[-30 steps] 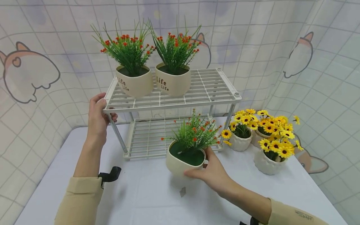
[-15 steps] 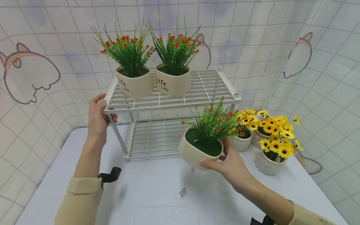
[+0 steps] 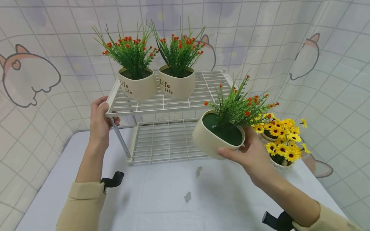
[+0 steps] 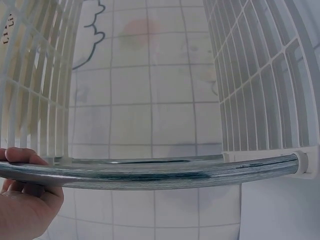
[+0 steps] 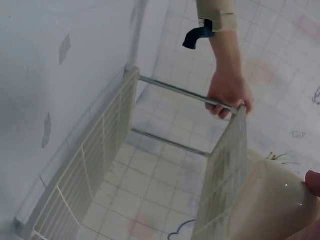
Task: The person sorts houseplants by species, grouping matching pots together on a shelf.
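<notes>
The right hand [image 3: 254, 154] is gripping a cream pot of red flowers [image 3: 218, 136] from below, fingers curled round its base, holding it tilted in the air at centre right of the head view, just right of the white wire rack [image 3: 173, 102]. The left hand [image 3: 101, 120] is clasping the rack's upper shelf corner at centre left. Two matching pots [image 3: 157, 85] are sitting on the upper shelf. Yellow flower pots [image 3: 281, 138] are standing on the bench [image 3: 162, 199] behind the right hand.

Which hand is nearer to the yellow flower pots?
Right. The right hand, holding the red-flower pot, is just beside the yellow flower pots; the left hand grips the rack corner, far across.
</notes>
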Motion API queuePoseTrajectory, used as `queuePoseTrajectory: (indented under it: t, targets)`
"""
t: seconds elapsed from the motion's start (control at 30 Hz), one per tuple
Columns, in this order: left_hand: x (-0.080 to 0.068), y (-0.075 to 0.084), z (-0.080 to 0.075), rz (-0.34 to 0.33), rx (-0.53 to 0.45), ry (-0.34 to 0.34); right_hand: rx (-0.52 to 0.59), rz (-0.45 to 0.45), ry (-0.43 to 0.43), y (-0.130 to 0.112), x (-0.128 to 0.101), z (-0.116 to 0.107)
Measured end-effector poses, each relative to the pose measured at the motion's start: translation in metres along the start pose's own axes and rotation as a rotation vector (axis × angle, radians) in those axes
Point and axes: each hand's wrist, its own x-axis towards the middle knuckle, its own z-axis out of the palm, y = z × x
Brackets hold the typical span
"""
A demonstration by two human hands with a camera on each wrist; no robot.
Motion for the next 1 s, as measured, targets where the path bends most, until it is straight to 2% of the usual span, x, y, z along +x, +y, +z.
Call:
queuePoseTrajectory:
  t: [0.33,0.67,0.87,1.0]
  targets:
    - [0.000,0.000,-0.001,0.001,-0.012,0.009,0.054,-0.087,0.012,-0.036,0.014,-0.009]
    - [0.000,-0.001,-0.002,0.004,-0.022,0.017,0.019,-0.142,0.050,-0.062,0.038,-0.014]
    - [0.000,-0.001,0.000,0.004,-0.027,0.010,0.051,-0.131,0.101,-0.071,0.054,-0.018]
    - [0.000,-0.001,0.000,0.002,-0.026,0.008,0.012,-0.129,0.119,-0.073,0.067,-0.019]
